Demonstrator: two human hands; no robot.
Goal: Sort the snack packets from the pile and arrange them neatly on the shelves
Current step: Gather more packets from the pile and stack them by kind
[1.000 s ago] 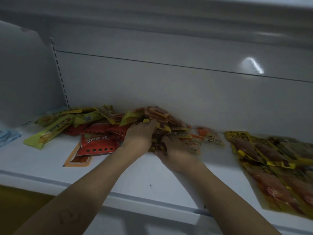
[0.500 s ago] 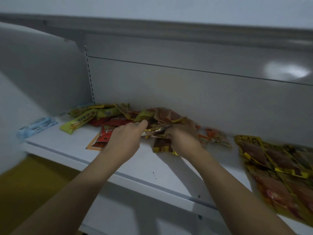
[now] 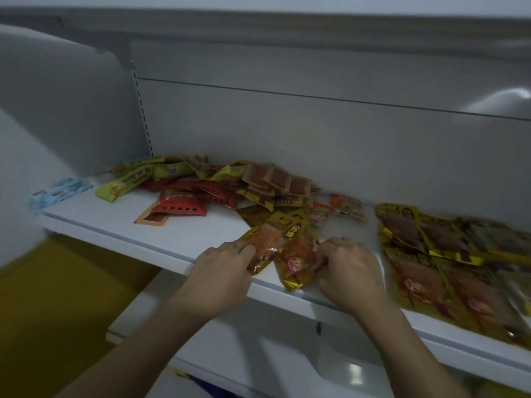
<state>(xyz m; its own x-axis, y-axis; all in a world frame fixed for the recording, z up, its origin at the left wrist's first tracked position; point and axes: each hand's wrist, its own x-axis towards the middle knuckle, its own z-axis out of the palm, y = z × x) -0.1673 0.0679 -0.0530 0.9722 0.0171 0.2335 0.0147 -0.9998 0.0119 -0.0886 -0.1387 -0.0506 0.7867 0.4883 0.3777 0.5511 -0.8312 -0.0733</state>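
Packets of yellow-orange foil [image 3: 297, 261] sit pinched in your left grip [image 3: 222, 268] and right grip [image 3: 349, 268]; sorted yellow row [image 3: 425, 242] lies right, nearer your right grip.

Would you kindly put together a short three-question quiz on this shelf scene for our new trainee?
1. True or false: the left hand grips an orange packet near the front edge of the shelf.
2. The sorted yellow packets lie on which side of the pile? A left, B right, C behind.
3. Fill in: the item at the shelf's far left end is pale ____.
Key: 1 true; 2 B; 3 blue.
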